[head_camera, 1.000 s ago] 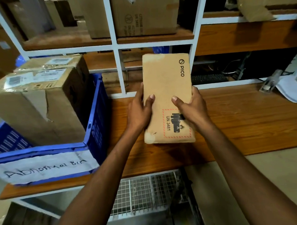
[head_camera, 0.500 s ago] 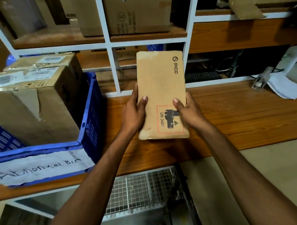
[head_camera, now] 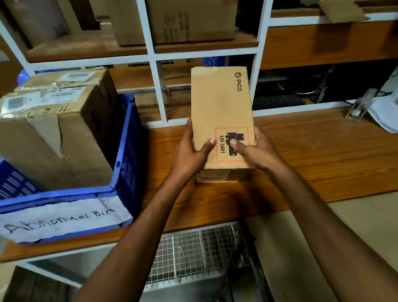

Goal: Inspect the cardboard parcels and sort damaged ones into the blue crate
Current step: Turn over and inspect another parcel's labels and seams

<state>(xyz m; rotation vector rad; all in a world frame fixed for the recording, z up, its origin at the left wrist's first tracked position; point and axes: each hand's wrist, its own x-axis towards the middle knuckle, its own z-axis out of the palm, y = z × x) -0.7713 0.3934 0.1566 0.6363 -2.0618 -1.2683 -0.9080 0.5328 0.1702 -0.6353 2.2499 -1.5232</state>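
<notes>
A flat brown cardboard parcel (head_camera: 219, 108) printed "PICO" and "UN 3481" is held over the wooden shelf, its far end tilted up. My left hand (head_camera: 190, 154) grips its near left edge and my right hand (head_camera: 256, 152) grips its near right edge, thumbs on top. The parcel's near end face shows below the thumbs. To the left stands the blue crate (head_camera: 127, 161) with a paper label reading "Abnormal Bin". Inside it sits a large brown box (head_camera: 46, 130) with a torn front face, and a second box (head_camera: 80, 77) lies behind it.
The wooden shelf (head_camera: 318, 156) runs to the right, with a white-framed rack (head_camera: 160, 92) behind it. Cardboard boxes (head_camera: 188, 15) stand on the upper shelf. White papers (head_camera: 387, 115) and a tape dispenser (head_camera: 358, 107) lie at the far right. A wire mesh rack (head_camera: 193, 251) sits below.
Both hands have slid toward the parcel's near end and tipped it, so its near end face now shows. The thumbs have come closer together on top.
</notes>
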